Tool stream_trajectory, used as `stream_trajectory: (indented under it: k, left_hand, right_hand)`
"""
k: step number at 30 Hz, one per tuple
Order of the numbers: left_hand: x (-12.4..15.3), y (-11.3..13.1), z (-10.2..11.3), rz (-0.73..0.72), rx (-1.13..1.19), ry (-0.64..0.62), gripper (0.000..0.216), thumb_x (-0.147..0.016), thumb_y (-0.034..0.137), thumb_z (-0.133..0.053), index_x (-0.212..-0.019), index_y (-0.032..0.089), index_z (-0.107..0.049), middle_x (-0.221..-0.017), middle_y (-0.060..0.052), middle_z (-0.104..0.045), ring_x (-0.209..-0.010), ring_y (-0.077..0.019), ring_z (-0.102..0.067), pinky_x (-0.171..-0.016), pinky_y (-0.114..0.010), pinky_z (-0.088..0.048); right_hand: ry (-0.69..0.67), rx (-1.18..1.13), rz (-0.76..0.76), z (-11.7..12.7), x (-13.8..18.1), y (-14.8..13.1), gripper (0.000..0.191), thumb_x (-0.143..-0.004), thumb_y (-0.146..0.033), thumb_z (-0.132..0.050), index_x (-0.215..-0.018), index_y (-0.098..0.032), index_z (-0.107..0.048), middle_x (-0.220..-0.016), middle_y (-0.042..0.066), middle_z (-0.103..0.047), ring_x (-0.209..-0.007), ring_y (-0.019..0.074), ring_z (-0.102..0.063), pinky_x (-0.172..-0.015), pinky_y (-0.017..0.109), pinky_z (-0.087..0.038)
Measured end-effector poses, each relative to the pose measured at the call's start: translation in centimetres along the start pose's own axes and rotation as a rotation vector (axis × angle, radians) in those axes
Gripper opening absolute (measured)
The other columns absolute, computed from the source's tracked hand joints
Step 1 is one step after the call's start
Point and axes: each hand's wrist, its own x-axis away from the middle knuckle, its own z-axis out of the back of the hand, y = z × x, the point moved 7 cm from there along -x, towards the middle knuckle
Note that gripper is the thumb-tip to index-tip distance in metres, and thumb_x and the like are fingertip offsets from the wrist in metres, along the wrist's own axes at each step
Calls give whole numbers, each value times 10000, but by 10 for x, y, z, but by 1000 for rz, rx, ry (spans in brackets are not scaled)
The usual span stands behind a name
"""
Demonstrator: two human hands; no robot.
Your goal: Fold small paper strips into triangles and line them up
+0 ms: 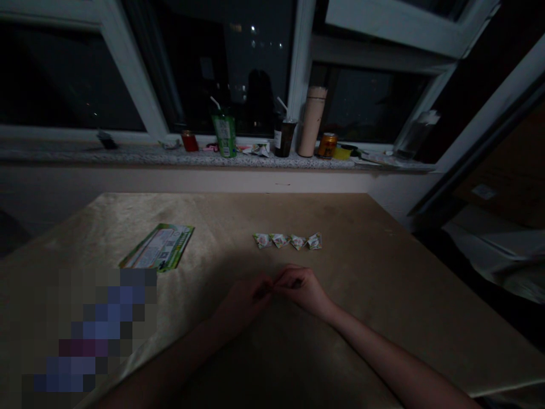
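My left hand (244, 301) and my right hand (300, 288) meet fingertip to fingertip low over the middle of the tan table (383, 272). They pinch something small between them; the dim light hides what it is. Just beyond my hands lies a row of several small folded paper triangles (288, 241), white with green and red print. A green-and-white leaflet (158, 247) lies flat to the left of them.
A stone windowsill (128, 154) runs behind the table with a green drink cup (225, 135), a dark cup with a straw (284, 136), a tall beige flask (312, 121), two small cans and scraps. A blurred patch covers the table's near left.
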Motion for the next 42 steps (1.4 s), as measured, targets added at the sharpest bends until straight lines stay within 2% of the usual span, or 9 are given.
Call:
stream_trajectory:
  k: [7,14,22,28,32,35,37,42]
  left_hand:
    - [2,7,0,-85,-38,-107,109,-868,232,-481,-865,200,-586,-810,8,-655,-716,-157,-614,-655,-245,-418]
    - [6,1,-6,-117,61,-171,114,-874,277,-504,-876,187,-576,-772,13,-624,-643,-126,-564,-583,-209,-401]
    - [7,7,-1,-180,83,-99,125,-880,276,-474,-832,179,-538,-731,21,-561,-610,-114,-505,-563,-209,-381]
    - [6,0,7,-142,52,34,118,-852,296,-501,-808,186,-510,-748,2,-578,-650,-141,-530,-594,-242,-410]
    - [4,-14,4,-69,233,80,57,-821,238,-514,-863,200,-509,-891,-33,-630,-844,-196,-600,-742,-305,-464]
    - [0,-19,1,-50,486,86,261,-791,212,-518,-1052,201,-510,-1148,-81,-612,-1083,-238,-568,-905,-371,-439]
    - [-3,-19,-1,-19,563,74,409,-767,211,-536,-1173,200,-487,-1248,-90,-572,-1154,-245,-533,-968,-388,-404]
    - [-4,-21,-6,81,495,6,449,-773,237,-521,-1219,189,-547,-1205,-67,-620,-1149,-251,-534,-1003,-383,-365]
  right_hand:
    - [-51,-130,-32,-2,0,-5,189,-689,-339,-748,-622,-173,-687,-720,20,-637,-632,118,-586,-542,213,-439]
    - [-161,-323,-282,-12,5,16,256,-608,-378,-796,-632,-147,-688,-660,13,-653,-512,89,-556,-434,178,-392]
    - [-134,-424,-397,-13,8,17,235,-611,-355,-794,-642,-149,-684,-629,-1,-651,-466,70,-519,-418,168,-391]
    - [-18,-463,-353,-5,4,16,225,-617,-337,-788,-649,-150,-668,-572,-19,-611,-427,54,-457,-403,168,-349]
    - [28,-451,-323,0,4,13,211,-641,-335,-770,-679,-156,-665,-608,-13,-618,-472,66,-479,-443,177,-373]
    - [50,-403,-286,3,3,8,205,-662,-339,-751,-694,-160,-658,-641,-5,-631,-501,77,-505,-483,191,-400]
    - [57,-367,-247,4,2,5,189,-668,-329,-743,-702,-166,-653,-689,5,-649,-550,92,-545,-530,204,-430]
    - [78,-243,-161,5,1,4,139,-703,-305,-698,-714,-182,-632,-708,13,-654,-622,124,-589,-583,231,-463]
